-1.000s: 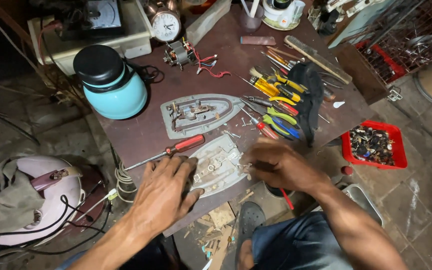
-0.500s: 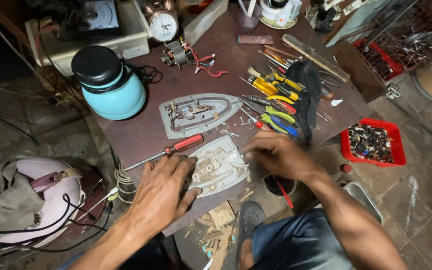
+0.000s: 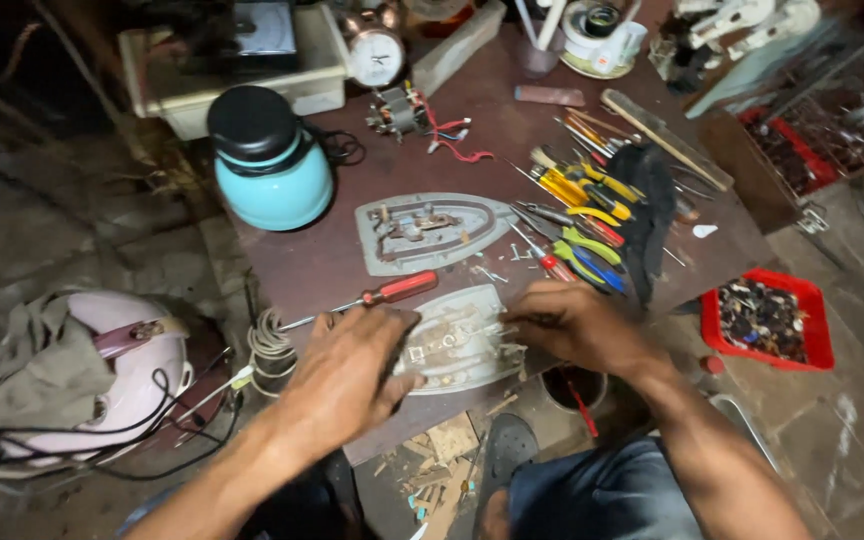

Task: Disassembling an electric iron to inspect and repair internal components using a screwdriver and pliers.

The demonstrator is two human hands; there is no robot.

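A pale iron housing [image 3: 457, 345] lies open side up at the near edge of a dark brown table [image 3: 332, 262]. My left hand [image 3: 352, 365] rests flat on the housing's left end. My right hand [image 3: 567, 325] pinches at small parts on its right end, fingers bent; what it grips is hidden. A grey iron soleplate [image 3: 422, 230] sits just beyond. A red-handled screwdriver [image 3: 387, 292] lies between the two, by my left hand.
A teal kettle with a black lid [image 3: 270, 160] stands at the left. Pliers and screwdrivers [image 3: 577, 215] are heaped at the right. A red tray of small parts [image 3: 767, 318] sits on the floor, a pink appliance with cables [image 3: 122, 370] at the left.
My right hand has shifted slightly left onto the housing's right end. My left hand stays on the housing. The view has drifted a little.
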